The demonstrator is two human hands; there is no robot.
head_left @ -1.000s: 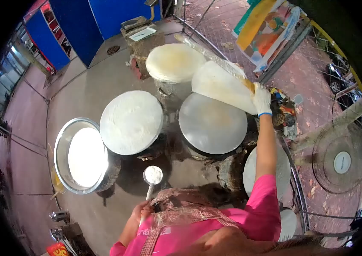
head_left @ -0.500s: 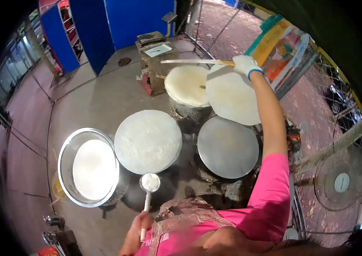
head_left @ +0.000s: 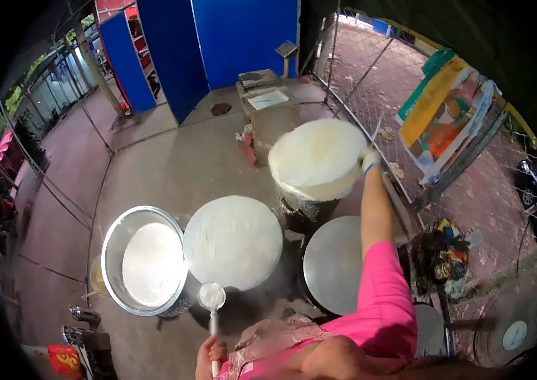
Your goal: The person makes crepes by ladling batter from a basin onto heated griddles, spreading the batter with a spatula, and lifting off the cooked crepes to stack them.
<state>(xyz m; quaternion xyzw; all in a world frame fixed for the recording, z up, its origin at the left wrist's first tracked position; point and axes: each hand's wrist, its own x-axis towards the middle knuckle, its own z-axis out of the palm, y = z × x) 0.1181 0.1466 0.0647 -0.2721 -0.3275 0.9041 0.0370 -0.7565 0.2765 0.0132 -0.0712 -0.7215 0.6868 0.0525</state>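
Observation:
My left hand [head_left: 212, 352] is wrapped round the handle of a ladle [head_left: 211, 296], whose round cup holds white batter beside the near griddle. A thin round of white batter [head_left: 233, 242] covers the left griddle. In my gloved right hand [head_left: 369, 159] is a long flat spatula [head_left: 378, 129], blurred and pointing up and away. That hand is at the right edge of a large thin pancake [head_left: 316, 149], which lies over the pale stack [head_left: 331, 190] on a drum-like stand. Whether its fingers also touch the pancake is blurred. The right griddle [head_left: 333, 266] is bare grey.
A wide metal basin [head_left: 111, 278] of white batter stands left of the griddles. Behind the stack is a boxy stand [head_left: 284, 114] with a white sheet on it. Wire fencing, a hanging colourful bag [head_left: 439, 120] and a fan [head_left: 514, 335] are on the right.
The pancake has swung left from above the right griddle onto the stack. My right hand has lowered, and the spatula has turned from pointing left to pointing away. The camera view has shifted.

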